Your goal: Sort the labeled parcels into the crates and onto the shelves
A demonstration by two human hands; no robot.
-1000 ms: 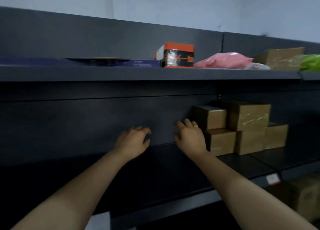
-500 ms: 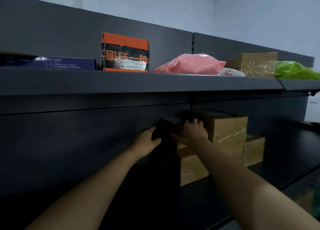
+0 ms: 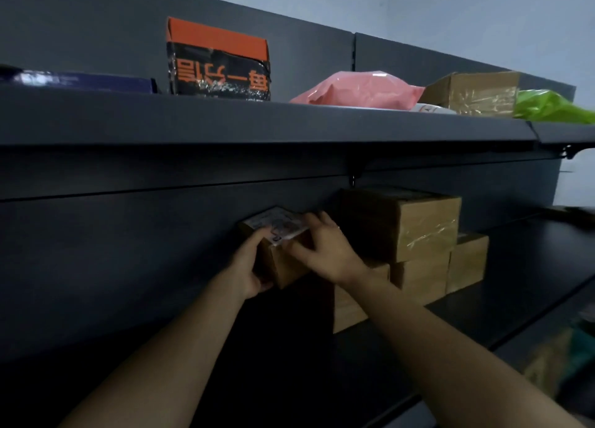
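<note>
Target is the small cardboard box (image 3: 285, 268), white label (image 3: 273, 226) up, centre of frame, just left of the box stack (image 3: 418, 228) on the middle shelf (image 3: 531, 266). left hand (image 3: 249, 268) grip curls round its left face and lower corner. right hand (image 3: 326, 253) grip clamps the top right edge. My read: light, stiff, decent friction. Hold opposite faces, not the label.

The label (image 3: 277, 224) on the parcel (image 3: 280, 268) was too blurred to read; the green bag (image 3: 553, 107) was cut off at the right edge; the lower-right clutter (image 3: 553, 363) was smeared.
</note>
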